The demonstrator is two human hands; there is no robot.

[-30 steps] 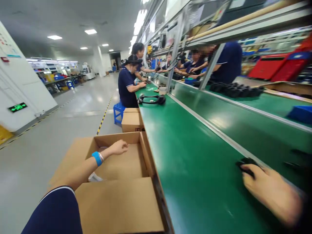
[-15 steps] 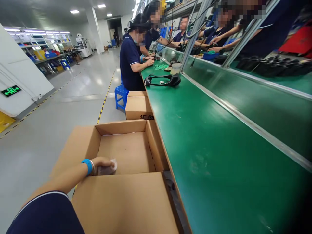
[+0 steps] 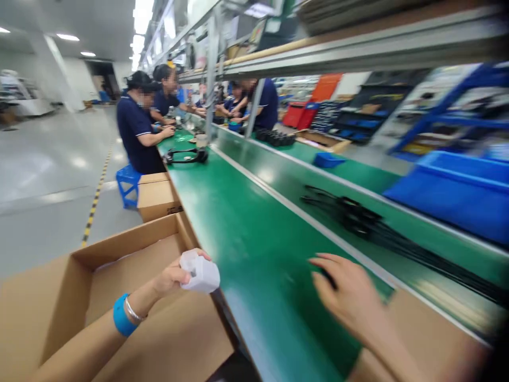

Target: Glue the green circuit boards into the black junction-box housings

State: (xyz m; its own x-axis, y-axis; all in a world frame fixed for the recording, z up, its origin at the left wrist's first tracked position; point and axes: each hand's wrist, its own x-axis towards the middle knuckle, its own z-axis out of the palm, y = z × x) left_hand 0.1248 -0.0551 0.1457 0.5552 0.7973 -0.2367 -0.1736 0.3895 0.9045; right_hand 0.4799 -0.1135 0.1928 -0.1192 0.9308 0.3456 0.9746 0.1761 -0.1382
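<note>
My left hand (image 3: pixel 174 276), with a blue wristband, is closed on a small white bag-like packet (image 3: pixel 200 272) and holds it up above the open cardboard box (image 3: pixel 101 249) beside the green bench (image 3: pixel 238 233). Over the bench to the right, my right hand (image 3: pixel 350 297) is blurred, its fingers curled around a small dark object that barely shows. A bundle of black cables (image 3: pixel 369 223) lies on the green belt beyond that hand.
A black headset (image 3: pixel 186 155) lies further up the bench. Seated workers in dark blue shirts (image 3: pixel 137 130) work along the line. A smaller closed carton (image 3: pixel 157 196), a blue stool (image 3: pixel 127 183) and blue bins (image 3: pixel 457 193) stand around.
My left hand has come up out of the box with the white packet. My right hand has come back into view over the bench. The camera has swung right.
</note>
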